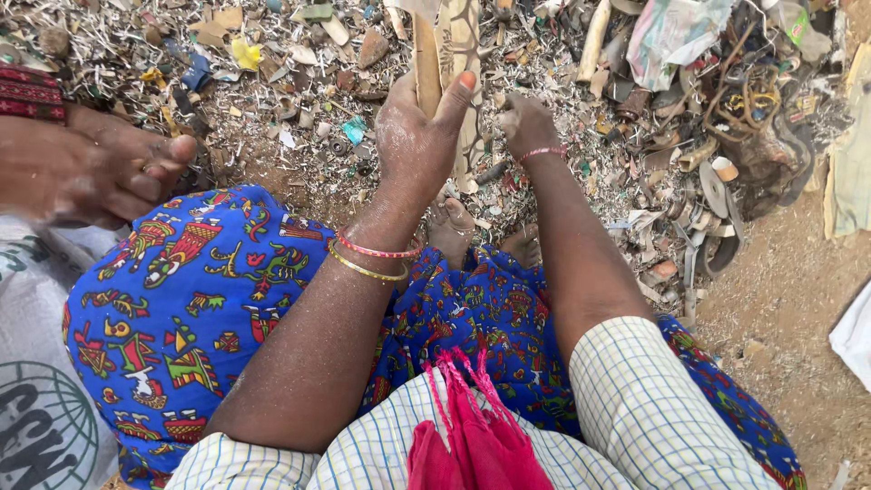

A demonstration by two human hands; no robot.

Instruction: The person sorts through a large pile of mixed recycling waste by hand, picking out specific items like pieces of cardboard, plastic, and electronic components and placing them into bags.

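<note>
My left hand (415, 136), dusty and with a red and a gold bangle at the wrist, is shut on a tan flat strip (426, 56) that stands upright over the littered ground. A pale patterned piece (464, 36) stands right behind the strip, touching my fingers. To the right, my right hand (528, 122), with a pink bangle, is curled into a fist against the edge of that piece. What it holds is hidden. My bare toes (451, 227) show just below both hands, past the blue patterned cloth (181, 299) on my lap.
Shredded scraps and chips (299, 82) cover the ground ahead. A heap of rusty metal parts and rings (744, 109) lies at the upper right. Another person's bare foot (109, 168) rests at the left. A white sack (36, 408) sits at the lower left.
</note>
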